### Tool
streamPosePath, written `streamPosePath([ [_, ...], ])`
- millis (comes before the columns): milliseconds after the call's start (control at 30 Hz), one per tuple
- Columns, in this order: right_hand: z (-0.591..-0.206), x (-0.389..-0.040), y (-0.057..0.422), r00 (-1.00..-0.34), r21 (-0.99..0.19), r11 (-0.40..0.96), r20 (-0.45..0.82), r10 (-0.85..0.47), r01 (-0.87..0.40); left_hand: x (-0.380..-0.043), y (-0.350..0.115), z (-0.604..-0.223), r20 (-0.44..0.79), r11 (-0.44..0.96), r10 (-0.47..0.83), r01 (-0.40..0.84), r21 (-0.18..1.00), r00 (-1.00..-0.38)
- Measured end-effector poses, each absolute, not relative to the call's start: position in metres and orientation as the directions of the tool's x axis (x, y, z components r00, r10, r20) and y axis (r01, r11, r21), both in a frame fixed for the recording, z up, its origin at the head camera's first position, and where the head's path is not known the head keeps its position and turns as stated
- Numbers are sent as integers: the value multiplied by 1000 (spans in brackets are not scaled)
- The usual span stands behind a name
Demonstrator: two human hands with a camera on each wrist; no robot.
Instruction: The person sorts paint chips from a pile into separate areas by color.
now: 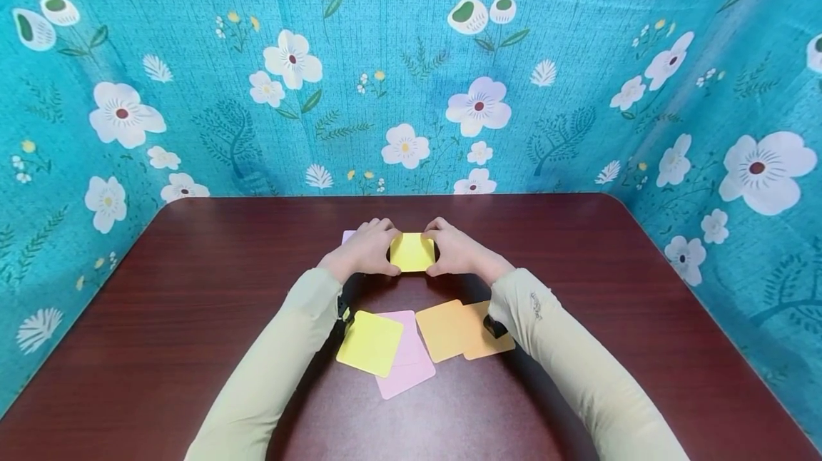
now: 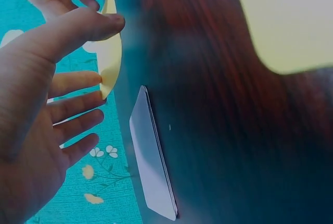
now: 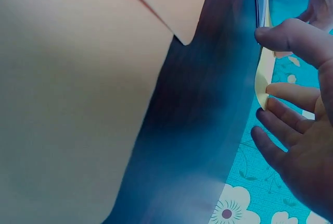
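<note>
A yellow square card is held by both hands near the far side of the table. My left hand pinches its left edge between thumb and fingers; my right hand does the same at the right edge. In the left wrist view the yellow card looks slightly bowed, and in the right wrist view the card shows almost edge-on. Just left of it, a thin stack of lilac cards lies on the table, mostly covered by my left hand in the head view.
Nearer me lie another yellow card, overlapping pink cards and two orange cards, the right one partly behind my right wrist. The dark red-brown table ends at a blue floral curtain behind and at the sides.
</note>
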State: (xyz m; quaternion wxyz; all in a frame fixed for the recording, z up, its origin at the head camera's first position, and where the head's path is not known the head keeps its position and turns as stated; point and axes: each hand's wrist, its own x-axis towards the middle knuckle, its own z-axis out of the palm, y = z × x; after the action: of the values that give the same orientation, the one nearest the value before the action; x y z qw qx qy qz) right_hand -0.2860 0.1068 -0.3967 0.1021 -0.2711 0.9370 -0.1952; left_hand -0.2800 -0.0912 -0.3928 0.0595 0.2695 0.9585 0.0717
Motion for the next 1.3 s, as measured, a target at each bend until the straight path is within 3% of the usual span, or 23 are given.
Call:
streamPosePath([
  [867,-408,-310,99,-847,-405,805,-119,-517,-434,-301,-83,-399,-137,872,480,453,187,-867],
  [1300,-412,-310,100,-840,-441,794,-144,-523,-419,-299,-76,-391,-209,882,470,461,97,-857],
])
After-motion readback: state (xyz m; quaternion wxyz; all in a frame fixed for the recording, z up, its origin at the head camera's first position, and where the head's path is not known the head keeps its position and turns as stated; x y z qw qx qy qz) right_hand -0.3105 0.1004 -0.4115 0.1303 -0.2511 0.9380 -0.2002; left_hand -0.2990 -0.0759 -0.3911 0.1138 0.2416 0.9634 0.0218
